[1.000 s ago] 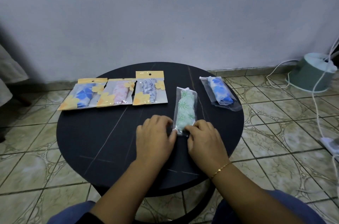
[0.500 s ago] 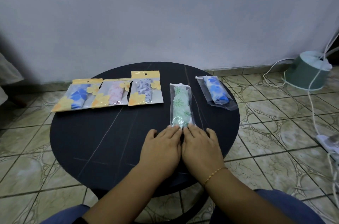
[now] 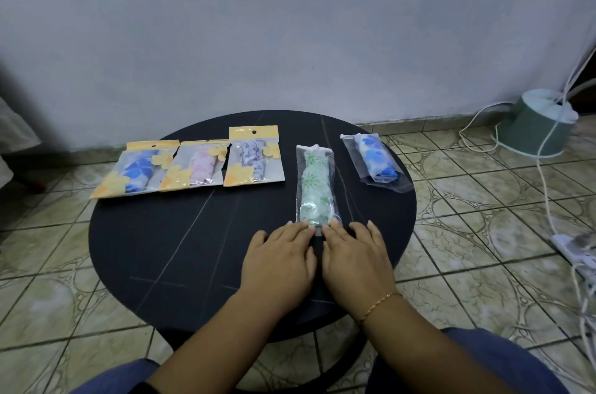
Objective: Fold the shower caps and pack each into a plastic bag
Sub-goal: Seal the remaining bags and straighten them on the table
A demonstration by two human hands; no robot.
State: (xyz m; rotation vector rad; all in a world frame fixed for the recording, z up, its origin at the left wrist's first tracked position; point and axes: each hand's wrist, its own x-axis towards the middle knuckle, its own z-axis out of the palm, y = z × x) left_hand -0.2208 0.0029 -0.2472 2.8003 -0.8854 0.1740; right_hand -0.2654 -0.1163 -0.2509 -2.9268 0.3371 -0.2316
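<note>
Head view shows no readable writing on any pack, only plain yellow header cards with flower shapes on three clear packets (image 3: 190,167) lying in a row well beyond the left hand (image 3: 279,261). Both hands lie flat, palms down and side by side on the round black surface (image 3: 154,251), fingers straight and holding nothing, the right hand (image 3: 356,259) wearing a thin gold bracelet (image 3: 380,305). Their fingertips touch the near end of the clear plastic bag holding a folded green-patterned shower cap (image 3: 315,190), while a second clear bag with a blue-flowered cap (image 3: 375,163) lies beyond the right hand.
</note>
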